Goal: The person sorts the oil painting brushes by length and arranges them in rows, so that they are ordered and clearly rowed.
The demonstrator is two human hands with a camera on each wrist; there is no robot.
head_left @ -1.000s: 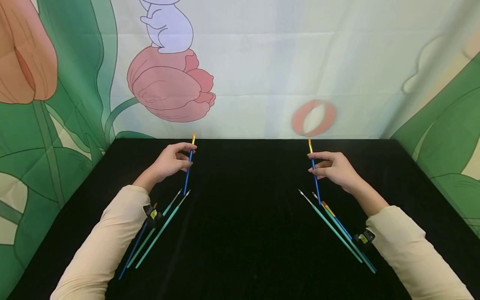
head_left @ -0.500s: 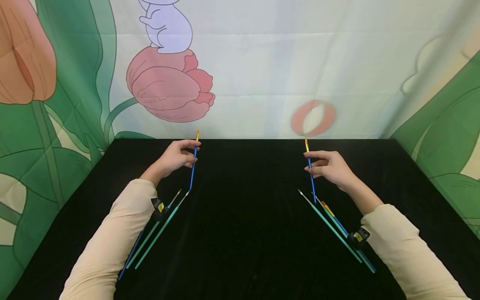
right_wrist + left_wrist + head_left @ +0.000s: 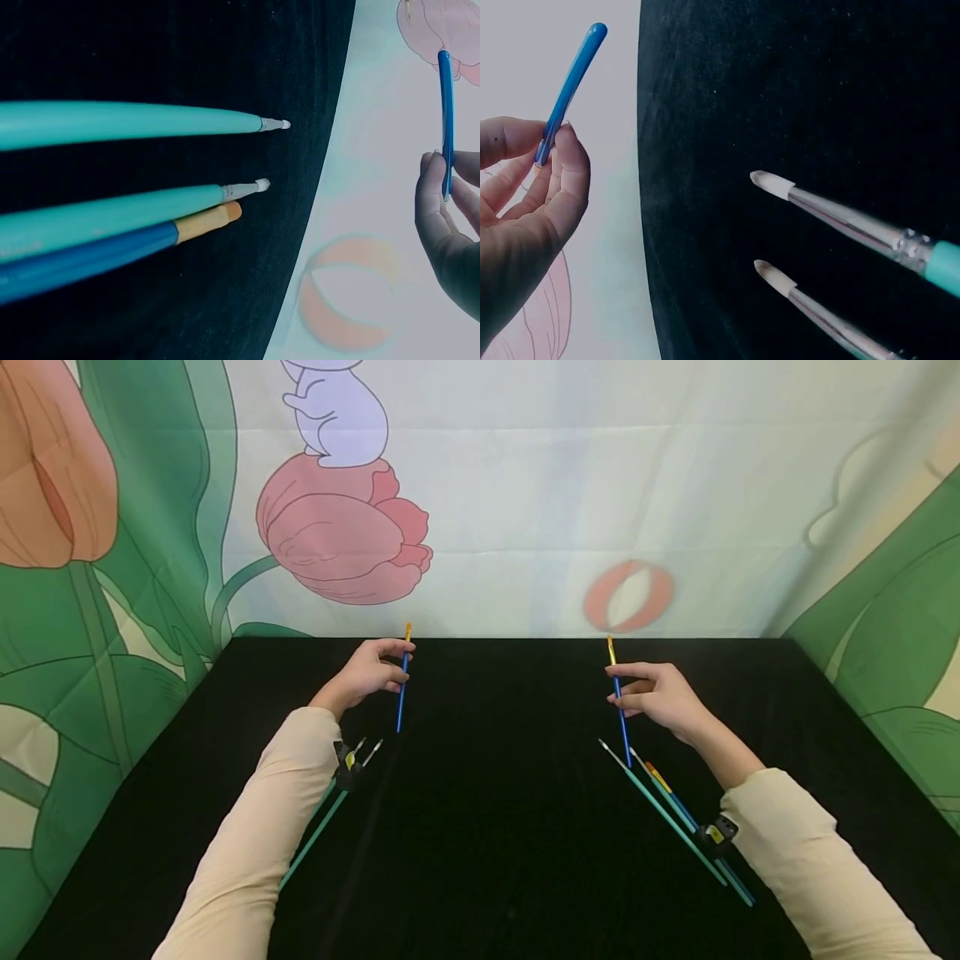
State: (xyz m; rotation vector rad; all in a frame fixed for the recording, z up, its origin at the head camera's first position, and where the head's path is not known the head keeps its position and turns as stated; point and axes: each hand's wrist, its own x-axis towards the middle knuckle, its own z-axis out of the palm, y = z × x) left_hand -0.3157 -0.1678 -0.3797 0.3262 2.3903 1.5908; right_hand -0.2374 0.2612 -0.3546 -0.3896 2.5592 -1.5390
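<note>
My left hand [image 3: 372, 670] pinches a blue paintbrush [image 3: 402, 697] between thumb and fingers, its gold ferrule and orange bristles pointing up. The right hand [image 3: 665, 695] pinches a matching blue paintbrush [image 3: 623, 727], also bristles up and leaning slightly left. Below the left wrist lie two teal paintbrushes [image 3: 318, 833], partly covered by the sleeve; their pale tips show large in the left wrist view. Under the right wrist are two more teal paintbrushes [image 3: 671, 822] and one blue paintbrush [image 3: 97, 259] with a gold ferrule, side by side on the cloth.
A black cloth [image 3: 495, 827] covers the table. Behind its far edge hangs a pale curtain [image 3: 495, 527] printed with tulips, leaves and a white animal. Small black cameras sit on both wrists, the left one [image 3: 348, 764] overlapping the teal brushes in the head view.
The left hand has moved right with its blue paintbrush, and its sleeve now hides the blue brush lying at the left. My right hand has shifted slightly left with its brush.
</note>
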